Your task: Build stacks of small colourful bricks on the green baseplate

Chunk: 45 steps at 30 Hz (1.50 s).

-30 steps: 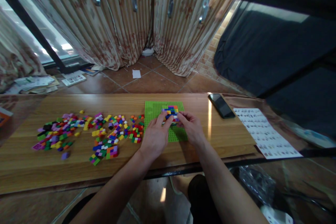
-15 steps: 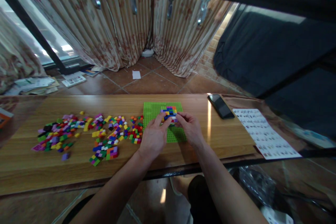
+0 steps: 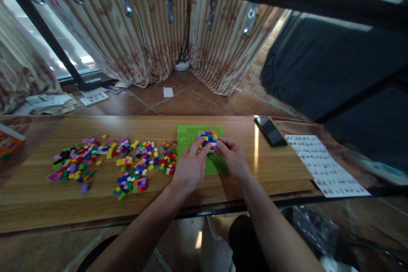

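A block of joined multicoloured toy bricks (image 3: 208, 135) sits over the green baseplate (image 3: 186, 136) near the middle of the table. My left hand (image 3: 190, 170) grips its left and near side, thumb and fingers closed on the bricks. From the right, my right hand (image 3: 233, 156) pinches at the near right corner of the same block. Fingers cover the block's near edge, and whether the right fingertips hold a separate small brick is hidden. Whether the block is fixed to the plate cannot be made out.
Loose bricks (image 3: 76, 159) lie scattered across the left of the wooden table (image 3: 95, 210), reaching the plate's left edge. A black phone (image 3: 270, 131) lies at the far right, beside a printed sheet (image 3: 323, 163). Curtains (image 3: 153, 42) hang beyond the table.
The whole scene has shifted slightly right and down in view. Both hands stay at the brick block with nearly the same grip.
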{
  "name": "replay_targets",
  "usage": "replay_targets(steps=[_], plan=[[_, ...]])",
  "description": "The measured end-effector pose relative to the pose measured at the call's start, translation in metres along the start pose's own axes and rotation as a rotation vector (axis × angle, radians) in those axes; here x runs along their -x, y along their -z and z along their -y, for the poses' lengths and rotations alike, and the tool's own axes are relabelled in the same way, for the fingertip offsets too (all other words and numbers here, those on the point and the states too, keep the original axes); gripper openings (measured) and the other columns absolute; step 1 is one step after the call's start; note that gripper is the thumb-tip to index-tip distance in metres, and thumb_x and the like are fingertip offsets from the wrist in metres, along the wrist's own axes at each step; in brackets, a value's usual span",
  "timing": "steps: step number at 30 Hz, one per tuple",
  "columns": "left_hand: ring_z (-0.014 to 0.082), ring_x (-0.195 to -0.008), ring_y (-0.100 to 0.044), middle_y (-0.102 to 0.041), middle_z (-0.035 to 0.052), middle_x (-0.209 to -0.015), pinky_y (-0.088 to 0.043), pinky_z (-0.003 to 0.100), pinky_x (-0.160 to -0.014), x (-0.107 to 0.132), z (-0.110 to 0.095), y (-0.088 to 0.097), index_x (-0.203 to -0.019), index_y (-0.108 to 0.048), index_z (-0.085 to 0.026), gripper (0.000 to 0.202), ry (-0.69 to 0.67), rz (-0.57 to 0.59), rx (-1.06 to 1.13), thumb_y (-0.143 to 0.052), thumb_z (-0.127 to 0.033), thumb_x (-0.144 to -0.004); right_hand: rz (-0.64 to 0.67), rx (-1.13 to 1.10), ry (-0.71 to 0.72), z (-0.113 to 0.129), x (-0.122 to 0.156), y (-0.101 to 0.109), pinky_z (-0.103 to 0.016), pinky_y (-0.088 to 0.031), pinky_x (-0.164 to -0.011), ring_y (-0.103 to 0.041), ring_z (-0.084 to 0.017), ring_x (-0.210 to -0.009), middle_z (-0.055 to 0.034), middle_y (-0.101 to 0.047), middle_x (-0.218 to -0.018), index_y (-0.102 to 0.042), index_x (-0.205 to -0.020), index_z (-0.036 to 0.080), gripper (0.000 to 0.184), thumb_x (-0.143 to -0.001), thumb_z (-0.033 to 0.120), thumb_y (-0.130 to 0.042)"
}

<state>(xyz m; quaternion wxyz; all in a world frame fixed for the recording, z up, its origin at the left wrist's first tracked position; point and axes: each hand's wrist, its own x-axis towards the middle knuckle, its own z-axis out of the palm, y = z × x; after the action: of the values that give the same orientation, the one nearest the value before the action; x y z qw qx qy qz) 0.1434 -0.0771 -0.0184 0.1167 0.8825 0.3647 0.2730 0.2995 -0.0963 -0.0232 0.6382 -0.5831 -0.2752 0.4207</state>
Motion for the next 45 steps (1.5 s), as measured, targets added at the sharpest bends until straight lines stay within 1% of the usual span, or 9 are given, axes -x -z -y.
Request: replay_targets(steps=[5,8,12,14,21,28,38,41,45], plan=[[0.0197,-0.119,-0.054,-0.054,0.0087,-0.130,-0.047,0.035,-0.102,-0.002,0.007,0.005,-0.132,-0.050,-0.020,0.044,0.067,-0.102,0.186,-0.045,-0.012,-0.088,0.002,-0.064,-0.062,0.007,0.001,0.005,-0.022,-0.047,-0.054,-0.053,-0.008,-0.054,0.0004,-0.065,-0.068,-0.069,-0.075,0.017,0.041,-0.058,0.053,-0.079],[0.0195,-0.109,-0.059,-0.058,0.0094,-0.124,-0.049,0.036,-0.098,-0.007,0.012,0.009,-0.127,-0.053,-0.018,0.042,0.173,-0.141,0.284,-0.049,-0.010,-0.085,-0.053,-0.074,-0.068,0.008,0.001,0.006,-0.020,-0.044,-0.049,-0.050,-0.006,-0.052,0.0007,-0.064,-0.069,-0.069,-0.073,0.016,0.041,-0.058,0.054,-0.079],[0.0173,-0.091,-0.064,-0.061,0.0100,-0.118,-0.052,0.037,-0.091,-0.009,0.015,0.009,-0.123,-0.055,-0.017,0.041,0.252,-0.127,0.367,-0.051,-0.010,-0.083,-0.030,-0.009,-0.073,0.005,0.002,0.004,-0.019,-0.041,-0.047,-0.048,-0.006,-0.050,0.0021,-0.061,-0.062,-0.069,-0.072,0.016,0.040,-0.058,0.053,-0.079],[0.0175,-0.091,-0.064,-0.061,0.0099,-0.118,-0.052,0.037,-0.091,-0.009,0.014,0.008,-0.124,-0.055,-0.017,0.041,0.247,-0.112,0.379,-0.051,-0.010,-0.083,-0.027,0.020,-0.065,0.003,0.002,0.002,-0.019,-0.041,-0.047,-0.048,-0.006,-0.049,0.0028,-0.061,-0.058,-0.070,-0.072,0.016,0.041,-0.056,0.052,-0.080],[0.0218,-0.112,-0.058,-0.058,0.0112,-0.122,-0.047,0.038,-0.100,-0.006,0.009,0.003,-0.127,-0.055,-0.017,0.043,0.154,-0.073,0.304,-0.050,-0.012,-0.084,-0.034,0.005,-0.061,0.005,0.002,-0.001,-0.022,-0.045,-0.048,-0.054,-0.009,-0.050,0.0019,-0.065,-0.061,-0.069,-0.077,0.015,0.044,-0.050,0.047,-0.083],[0.0233,-0.112,-0.058,-0.058,0.0121,-0.121,-0.048,0.039,-0.099,-0.004,0.006,0.000,-0.128,-0.054,-0.016,0.044,0.143,-0.090,0.224,-0.052,-0.015,-0.084,-0.059,-0.006,-0.022,0.002,0.000,-0.004,-0.026,-0.052,-0.052,-0.059,-0.011,-0.054,-0.0005,-0.069,-0.071,-0.068,-0.079,0.015,0.045,-0.050,0.047,-0.083],[0.0218,-0.108,-0.059,-0.059,0.0106,-0.120,-0.048,0.039,-0.098,-0.004,0.010,0.001,-0.128,-0.053,-0.018,0.045,0.158,-0.060,0.346,-0.050,-0.011,-0.084,-0.039,-0.026,-0.073,0.004,0.002,0.004,-0.020,-0.044,-0.048,-0.050,-0.007,-0.050,0.0018,-0.062,-0.065,-0.068,-0.075,0.016,0.040,-0.060,0.052,-0.078],[0.0216,-0.105,-0.061,-0.060,0.0114,-0.121,-0.049,0.039,-0.096,-0.004,0.009,0.003,-0.129,-0.052,-0.018,0.045,0.188,-0.054,0.380,-0.051,-0.011,-0.084,-0.156,-0.013,0.008,0.008,0.000,0.005,-0.020,-0.041,-0.048,-0.048,-0.005,-0.050,0.0014,-0.062,-0.070,-0.067,-0.075,0.016,0.037,-0.065,0.051,-0.074],[0.0190,-0.095,-0.064,-0.061,0.0115,-0.119,-0.052,0.037,-0.091,-0.008,0.016,0.014,-0.127,-0.053,-0.017,0.044,0.225,-0.081,0.388,-0.051,-0.012,-0.083,-0.319,0.133,0.303,0.015,0.009,-0.001,-0.022,-0.038,-0.050,-0.047,-0.007,-0.051,0.0013,-0.061,-0.068,-0.067,-0.077,0.017,0.030,-0.077,0.046,-0.063]])
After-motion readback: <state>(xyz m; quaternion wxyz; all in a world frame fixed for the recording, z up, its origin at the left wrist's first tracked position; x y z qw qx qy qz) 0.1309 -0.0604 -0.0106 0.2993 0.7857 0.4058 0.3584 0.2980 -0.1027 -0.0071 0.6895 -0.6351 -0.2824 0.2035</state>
